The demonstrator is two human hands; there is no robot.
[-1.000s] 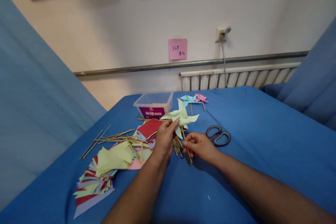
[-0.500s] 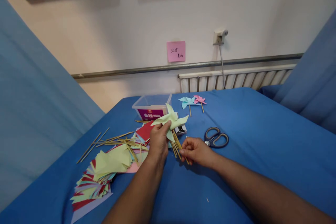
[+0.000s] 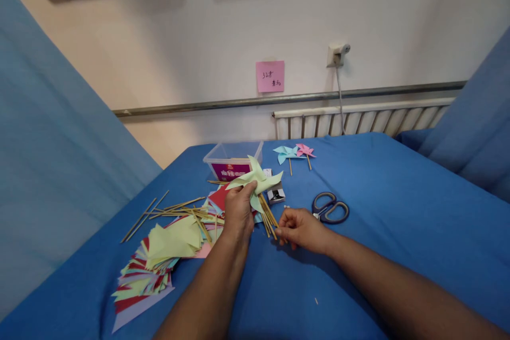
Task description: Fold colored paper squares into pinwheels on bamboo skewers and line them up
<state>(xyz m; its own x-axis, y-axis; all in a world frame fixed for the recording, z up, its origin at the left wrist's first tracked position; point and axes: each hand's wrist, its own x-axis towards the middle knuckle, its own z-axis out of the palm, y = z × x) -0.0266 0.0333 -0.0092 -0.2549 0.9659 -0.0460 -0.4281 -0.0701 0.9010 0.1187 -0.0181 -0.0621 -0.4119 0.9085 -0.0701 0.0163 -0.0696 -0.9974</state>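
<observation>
Paper squares [image 3: 159, 255] fan out at the left of the blue worktop [image 3: 378, 255], loose sticks [image 3: 175, 207] scattered just beyond them. Left hand [image 3: 238, 211] pinches the pale green pinwheel [image 3: 255, 179] at its hub, fingers clenched on the paper. Right hand [image 3: 300, 229] grips the lower end of its wooden stick [image 3: 268, 216]. Looks like the joining step: head meeting stick, calling for steady alignment. Scissors [image 3: 330, 207] lie just right; two finished pinwheels [image 3: 295, 152] rest farther back.
</observation>
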